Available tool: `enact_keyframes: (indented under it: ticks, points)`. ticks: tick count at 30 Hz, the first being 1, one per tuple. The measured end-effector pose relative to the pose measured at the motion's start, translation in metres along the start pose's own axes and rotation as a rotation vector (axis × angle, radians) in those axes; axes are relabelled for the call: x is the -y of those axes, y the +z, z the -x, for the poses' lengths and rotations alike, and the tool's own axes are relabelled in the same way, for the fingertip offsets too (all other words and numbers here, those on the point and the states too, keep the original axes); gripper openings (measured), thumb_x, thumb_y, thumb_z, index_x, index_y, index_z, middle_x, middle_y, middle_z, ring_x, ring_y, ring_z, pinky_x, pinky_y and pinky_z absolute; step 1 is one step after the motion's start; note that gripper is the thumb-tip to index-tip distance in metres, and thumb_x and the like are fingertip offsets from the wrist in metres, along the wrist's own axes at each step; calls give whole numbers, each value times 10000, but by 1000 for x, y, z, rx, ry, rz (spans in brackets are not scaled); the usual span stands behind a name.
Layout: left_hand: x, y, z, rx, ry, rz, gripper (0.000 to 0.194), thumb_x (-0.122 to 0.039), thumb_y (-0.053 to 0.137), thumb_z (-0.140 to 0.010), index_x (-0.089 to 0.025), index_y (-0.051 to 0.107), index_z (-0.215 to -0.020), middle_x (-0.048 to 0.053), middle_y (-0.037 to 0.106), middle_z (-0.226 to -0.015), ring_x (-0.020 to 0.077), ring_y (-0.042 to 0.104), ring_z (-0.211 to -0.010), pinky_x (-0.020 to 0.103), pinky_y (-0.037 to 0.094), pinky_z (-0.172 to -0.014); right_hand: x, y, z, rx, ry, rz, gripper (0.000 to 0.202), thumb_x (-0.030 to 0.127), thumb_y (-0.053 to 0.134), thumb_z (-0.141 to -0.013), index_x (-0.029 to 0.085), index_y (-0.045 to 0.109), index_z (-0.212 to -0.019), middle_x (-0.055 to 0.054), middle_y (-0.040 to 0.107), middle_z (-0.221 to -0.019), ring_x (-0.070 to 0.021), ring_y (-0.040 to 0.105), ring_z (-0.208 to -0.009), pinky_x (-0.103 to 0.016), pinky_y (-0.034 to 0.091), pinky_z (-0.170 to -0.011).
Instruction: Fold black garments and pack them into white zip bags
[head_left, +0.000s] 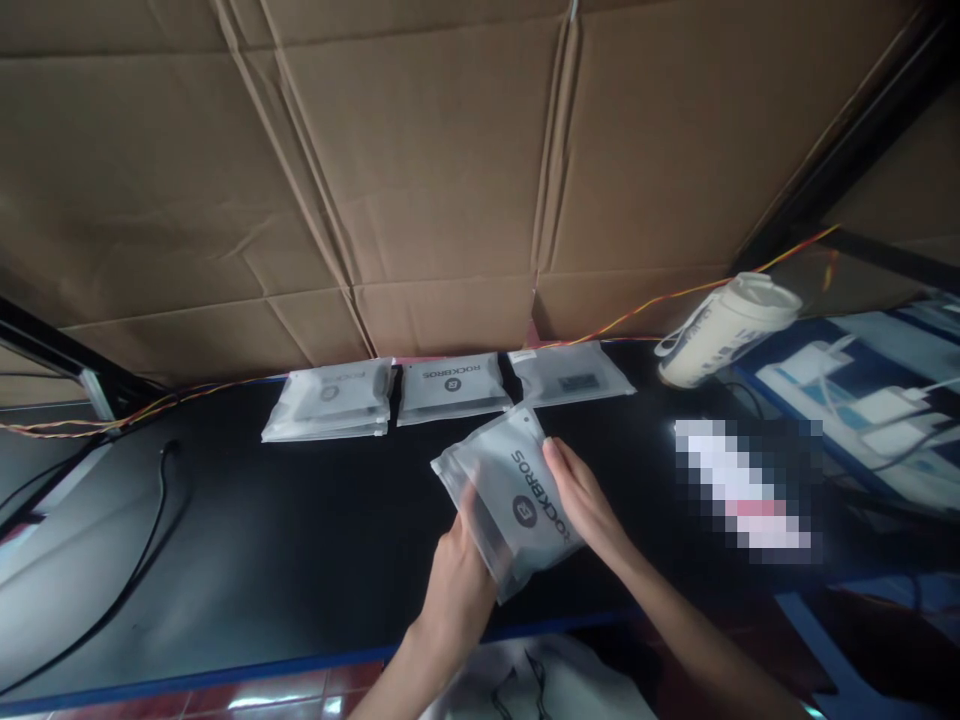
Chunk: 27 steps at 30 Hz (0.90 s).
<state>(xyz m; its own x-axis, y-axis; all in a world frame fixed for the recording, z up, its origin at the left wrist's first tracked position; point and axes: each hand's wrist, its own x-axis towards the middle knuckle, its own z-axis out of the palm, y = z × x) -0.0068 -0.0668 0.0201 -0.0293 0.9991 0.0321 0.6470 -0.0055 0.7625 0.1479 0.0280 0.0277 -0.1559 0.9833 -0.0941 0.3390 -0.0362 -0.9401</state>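
Note:
A frosted zip bag (pixel 517 500) printed ROCKBROS is held tilted above the black table. My left hand (pixel 461 565) is at its open-looking left edge; some fingers show faintly through the frosted plastic, and the rest are hidden by it. My right hand (pixel 585 500) grips the right side, thumb on the front face and fingers behind. Beyond my hands lie a left stack of similar bags (pixel 328 400), a middle printed bag (pixel 454 388), and a right bag (pixel 571 373) with a dark patch showing.
A cream tumbler (pixel 727 330) with a strap stands at the back right. Beside it, chargers and cables rest on a blue-and-white surface (pixel 862 370). A black cable (pixel 150 540) crosses the table (pixel 300 560) at left. Cardboard (pixel 420 180) walls off the back. A blurred-out patch lies at right.

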Motion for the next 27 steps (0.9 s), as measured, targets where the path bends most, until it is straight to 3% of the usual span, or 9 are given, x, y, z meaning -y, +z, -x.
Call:
enact_keyframes:
  ticks: [4,8,13,17,19,21,23,25,27]
  points:
    - [-4,8,-3,31,63,47,573,-153,481,-850,-225,304,-1390,130,599,-1233,231,663,-966,299,523,-795,-5,0,0,-70,-104,104,448,607,341,-901,235,428,-667,39,430,-545,-132,433,-509,-237,353,-495]
    - [-9,8,-3,38,68,-2,437,-146,505,-842,-262,467,-1261,91,610,-1122,212,675,-859,297,540,-734,-15,-15,-6,-190,-186,327,423,547,307,-935,235,467,-698,15,493,-544,-139,468,-486,-242,341,-506]
    - [-5,0,-1,14,40,-122,448,-150,472,-866,-295,456,-1289,94,562,-1185,157,664,-671,280,531,-611,-36,-60,-21,-371,-185,722,450,501,275,-952,209,578,-790,-55,596,-601,-188,539,-522,-277,304,-514]
    - [9,-13,-5,-21,26,-221,416,-198,480,-879,-270,463,-1288,86,588,-1107,164,659,-671,284,529,-615,-52,-95,-27,-435,-64,1022,465,486,271,-958,189,620,-879,-82,628,-626,-223,556,-534,-297,293,-511]
    - [17,-23,-10,-43,2,-305,409,-226,475,-889,-259,460,-1297,81,586,-1072,158,644,-636,287,526,-597,-54,-103,-27,-497,-34,1073,452,512,311,-943,180,617,-951,-99,657,-698,-256,596,-615,-309,340,-528]
    - [23,-32,-16,-81,-18,-415,426,-262,461,-903,-255,433,-1328,85,561,-1078,152,628,-612,292,523,-573,-55,-101,-25,-553,-131,1081,467,521,362,-925,143,587,-1082,-151,677,-860,-302,624,-781,-350,422,-603]
    - [28,-40,-21,-134,-22,-507,449,-295,460,-910,-255,402,-1354,98,519,-1131,153,630,-634,299,529,-569,-57,-93,-24,-508,-317,1071,490,501,386,-924,119,545,-1187,-206,636,-1087,-334,595,-990,-416,467,-758]
    - [30,-44,-23,-209,-5,-554,453,-302,465,-912,-253,389,-1356,113,468,-1211,172,646,-724,311,545,-596,-62,-81,-22,-350,-475,1068,479,499,370,-934,157,550,-1216,-201,547,-1277,-339,529,-1148,-492,423,-919]
    - [28,-44,-24,-278,53,-559,429,-288,468,-915,-240,402,-1337,128,423,-1284,222,636,-922,335,561,-677,-70,-71,-21,-191,-534,1081,498,535,337,-935,203,556,-1236,-170,476,-1378,-341,449,-1257,-561,345,-1004]
